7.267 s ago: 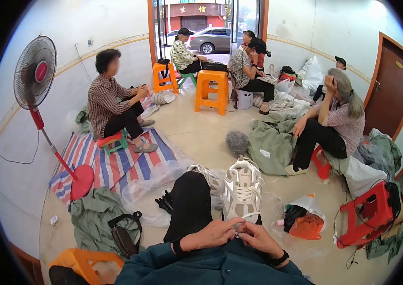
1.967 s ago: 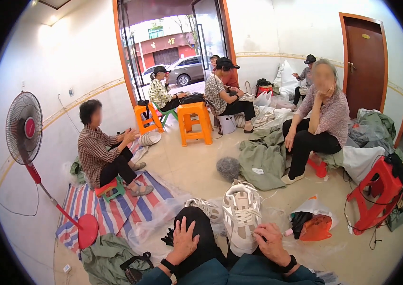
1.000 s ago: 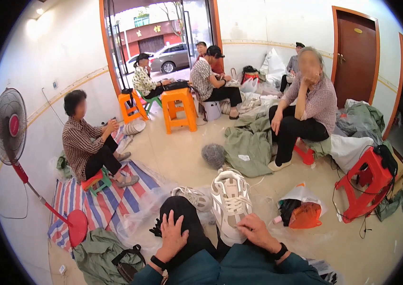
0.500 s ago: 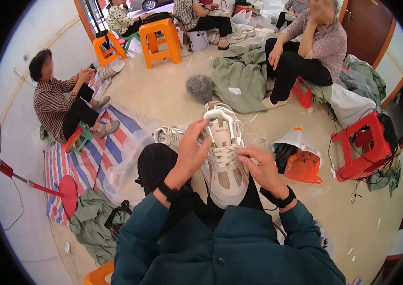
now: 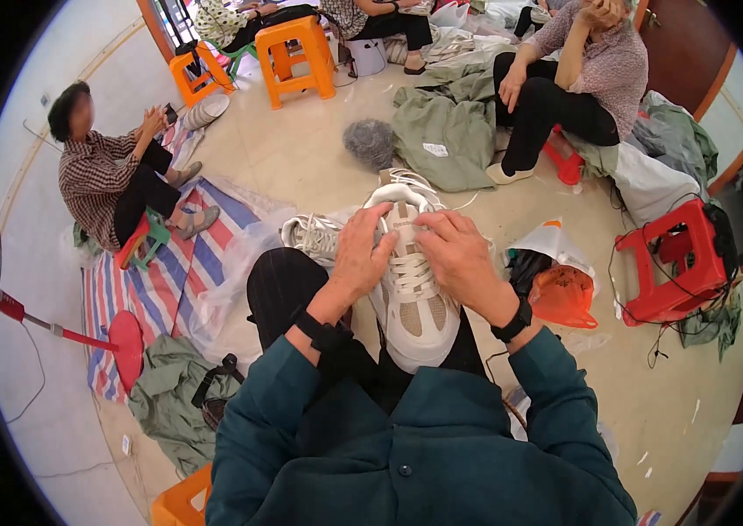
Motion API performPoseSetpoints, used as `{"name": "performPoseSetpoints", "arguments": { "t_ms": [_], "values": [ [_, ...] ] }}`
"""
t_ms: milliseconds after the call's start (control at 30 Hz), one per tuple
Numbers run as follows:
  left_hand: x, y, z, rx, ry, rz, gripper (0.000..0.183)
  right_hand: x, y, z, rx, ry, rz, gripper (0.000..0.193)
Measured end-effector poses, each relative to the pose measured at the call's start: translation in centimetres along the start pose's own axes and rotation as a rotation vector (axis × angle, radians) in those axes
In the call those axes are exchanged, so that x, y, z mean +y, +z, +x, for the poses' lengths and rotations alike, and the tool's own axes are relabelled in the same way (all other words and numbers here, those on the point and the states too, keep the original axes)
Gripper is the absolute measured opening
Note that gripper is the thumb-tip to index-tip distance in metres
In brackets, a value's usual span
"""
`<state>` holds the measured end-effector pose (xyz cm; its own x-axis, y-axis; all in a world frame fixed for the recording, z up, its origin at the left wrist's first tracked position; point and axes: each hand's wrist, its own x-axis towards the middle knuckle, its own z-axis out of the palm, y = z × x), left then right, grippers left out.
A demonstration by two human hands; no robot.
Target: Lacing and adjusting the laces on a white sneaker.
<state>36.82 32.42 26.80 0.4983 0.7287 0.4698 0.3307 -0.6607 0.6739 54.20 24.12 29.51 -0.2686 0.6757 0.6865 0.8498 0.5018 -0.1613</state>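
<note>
A white and beige sneaker (image 5: 415, 337) lies across my lap, toe toward me. Its flat white shoelace (image 5: 413, 279) crosses over the front, with a loose end trailing past the collar on the right. My left hand (image 5: 357, 252) grips the shoe's left upper edge, thumb and index finger beside the tongue (image 5: 402, 230). On the other side, my right hand (image 5: 461, 261) is closed at the upper eyelets, bent fingertips against the tongue's right edge. Whether a lace is between those fingertips is hidden. Another white laced sneaker (image 5: 312, 237) rests beyond my left knee.
A striped sheet (image 5: 174, 280) and a fan with a red base (image 5: 128, 351) are at left. An orange bag (image 5: 562, 294) and a red stool (image 5: 665, 263) stand at right. Several people sit around, one (image 5: 113, 167) at left. Green fabric (image 5: 446, 131) lies ahead.
My right hand has moved from the lower laces up to the tongue. My left hand has shifted slightly down along the shoe's edge. The view has tilted slightly.
</note>
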Motion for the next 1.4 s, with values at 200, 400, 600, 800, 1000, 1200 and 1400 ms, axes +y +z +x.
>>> {"name": "performPoseSetpoints", "arguments": {
  "t_ms": [200,400,600,800,1000,1200,1400],
  "values": [
    [0.3,-1.3,0.5,-0.125,-0.114,-0.061,0.042,0.1,-0.6,0.6,-0.190,0.011,-0.146,0.015],
    [0.3,-1.3,0.7,-0.134,-0.092,-0.026,0.042,-0.9,-1.7,1.1,-0.330,0.062,-0.202,0.008],
    [-0.4,-0.5,0.4,-0.082,-0.021,-0.020,0.041,0.3,-1.6,1.2,-0.400,0.029,-0.112,0.006],
    [-0.4,-0.1,0.2,-0.070,-0.012,-0.007,0.039,0.8,-1.7,1.8,-0.536,0.034,-0.075,0.007],
    [-0.5,0.2,0.0,-0.032,0.023,0.041,0.041,1.1,-0.4,1.0,-0.312,0.099,0.160,0.006],
    [-0.4,0.2,-0.4,-0.005,0.024,0.046,0.045,-0.4,-0.8,-0.1,-0.194,0.136,0.123,0.010],
    [0.7,-0.3,-0.5,-0.038,-0.040,-0.063,0.043,-0.6,-1.0,-0.5,-0.172,0.201,0.113,0.008]
  ]
}}
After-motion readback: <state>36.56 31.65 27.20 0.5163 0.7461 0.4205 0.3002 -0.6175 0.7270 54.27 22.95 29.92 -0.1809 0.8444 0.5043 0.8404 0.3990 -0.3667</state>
